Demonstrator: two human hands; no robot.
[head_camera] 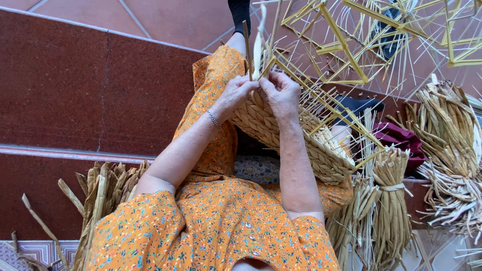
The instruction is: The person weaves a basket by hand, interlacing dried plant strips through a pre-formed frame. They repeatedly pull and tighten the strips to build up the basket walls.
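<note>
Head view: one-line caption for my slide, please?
Both hands, left hand and right hand, pinch straw strands at the rim of a half-woven basket on the lap.

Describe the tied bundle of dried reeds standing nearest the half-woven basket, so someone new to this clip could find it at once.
Start at the half-woven basket on the lap, where the left hand and right hand work the strands. Just right of its lower end stands the tied bundle. Unlike the loose heap of reeds farther right, it is upright and cinched by one band around its middle.
</note>
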